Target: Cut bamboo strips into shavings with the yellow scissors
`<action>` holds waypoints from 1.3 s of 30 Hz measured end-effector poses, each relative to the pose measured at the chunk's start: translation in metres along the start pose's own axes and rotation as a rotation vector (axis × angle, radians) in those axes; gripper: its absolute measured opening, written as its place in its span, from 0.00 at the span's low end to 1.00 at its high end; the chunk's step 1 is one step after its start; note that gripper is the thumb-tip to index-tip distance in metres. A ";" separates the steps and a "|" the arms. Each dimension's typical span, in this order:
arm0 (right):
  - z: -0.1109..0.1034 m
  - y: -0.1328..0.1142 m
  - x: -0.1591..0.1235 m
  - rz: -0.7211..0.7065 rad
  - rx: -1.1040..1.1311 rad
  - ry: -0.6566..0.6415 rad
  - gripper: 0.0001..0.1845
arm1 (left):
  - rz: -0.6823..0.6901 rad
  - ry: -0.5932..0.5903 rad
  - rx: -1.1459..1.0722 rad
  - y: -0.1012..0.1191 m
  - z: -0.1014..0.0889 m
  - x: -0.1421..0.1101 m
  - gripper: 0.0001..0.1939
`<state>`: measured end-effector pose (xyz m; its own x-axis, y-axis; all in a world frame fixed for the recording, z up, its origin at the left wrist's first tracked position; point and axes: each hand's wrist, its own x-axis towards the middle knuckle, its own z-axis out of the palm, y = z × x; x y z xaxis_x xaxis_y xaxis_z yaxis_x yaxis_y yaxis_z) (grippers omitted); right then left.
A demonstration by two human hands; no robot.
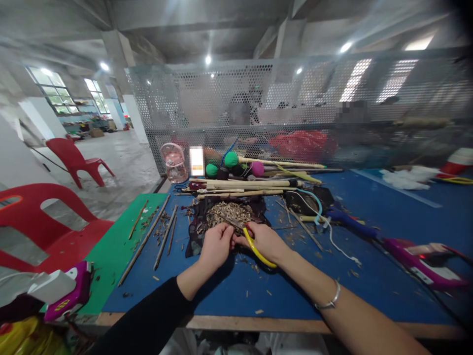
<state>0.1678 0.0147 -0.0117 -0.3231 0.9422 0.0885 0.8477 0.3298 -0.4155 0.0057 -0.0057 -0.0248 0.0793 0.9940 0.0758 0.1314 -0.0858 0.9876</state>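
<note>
My right hand [265, 241] is closed around scissors with yellow handles [253, 246]. Their dark blades point up and left over a heap of chopped dry stem pieces [232, 213]. Beside it, my left hand [217, 245] is closed, thumb and fingers pinched close to the blades; whatever is between them is hidden. The two hands nearly meet at the fingertips. Under the heap lies a dark crumpled cloth [196, 228]. Pale peeled sticks [254, 184] lie in a row just behind it. Several thin brown sticks, among them a long one [148, 236], rest to the left.
On the blue tabletop [306, 296], a purple power strip [414, 259] lies right, another [70, 291] left. Behind are a pink bottle [175, 165], green [231, 159] and magenta balls [257, 168], and a perforated metal screen [221, 108]. Red chairs [55, 222] stand left.
</note>
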 end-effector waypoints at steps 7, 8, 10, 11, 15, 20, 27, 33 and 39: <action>-0.018 0.008 0.000 -0.022 0.126 -0.135 0.20 | 0.029 -0.068 -0.006 0.016 -0.002 -0.004 0.16; -0.019 0.005 -0.001 -0.028 0.097 -0.071 0.21 | 0.052 -0.061 0.030 0.018 -0.002 -0.005 0.16; -0.019 -0.003 -0.004 -0.064 0.102 0.023 0.23 | 0.108 -0.053 0.099 0.020 -0.002 -0.007 0.17; -0.018 -0.007 -0.005 -0.091 0.124 0.040 0.24 | 0.136 -0.053 0.124 0.020 -0.002 -0.007 0.17; -0.011 -0.013 -0.007 -0.052 0.145 0.018 0.23 | 0.175 -0.026 0.181 0.020 -0.003 -0.007 0.17; -0.004 -0.006 -0.004 0.022 0.039 -0.001 0.20 | 0.160 -0.026 0.211 0.017 -0.005 -0.006 0.16; -0.004 -0.003 0.000 0.036 0.084 0.091 0.20 | -0.105 -0.083 -0.204 0.013 -0.001 -0.001 0.16; -0.009 -0.003 0.001 -0.002 0.080 0.193 0.17 | -0.125 -0.028 -0.334 0.013 -0.001 0.003 0.22; -0.006 -0.008 -0.003 0.004 0.118 0.125 0.26 | -0.080 0.043 -0.416 0.015 -0.001 0.005 0.20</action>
<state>0.1641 0.0098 -0.0034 -0.2590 0.9459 0.1953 0.7913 0.3238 -0.5187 0.0067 -0.0022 -0.0090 0.0427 0.9991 -0.0066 -0.2750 0.0181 0.9613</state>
